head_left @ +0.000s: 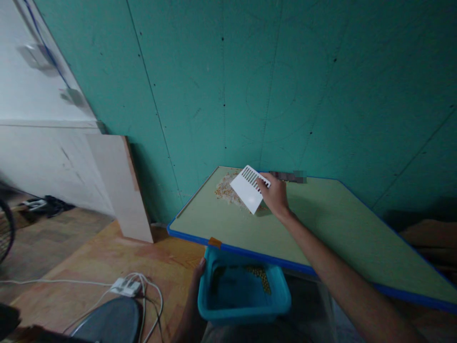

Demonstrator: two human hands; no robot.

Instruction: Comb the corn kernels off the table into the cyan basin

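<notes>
Teal wall (193,81) behind, pale-green surface (328,224) ahead, and the right hand (275,194) grips a slotted white scraper (246,189), a pile of kernels and pale debris (224,187) just to its left! Lower down, the left hand (196,281) holds a blue basin (246,315) by its side, beans (263,276) inside.

head camera looks down across table (342,214) toward green wall (193,71)

Toward the back left of the desk (194,214) lies a grain pile (224,189), mostly left of a scraper (249,194), with a wall (200,95) behind and a tub (246,315) before the front edge.
</notes>
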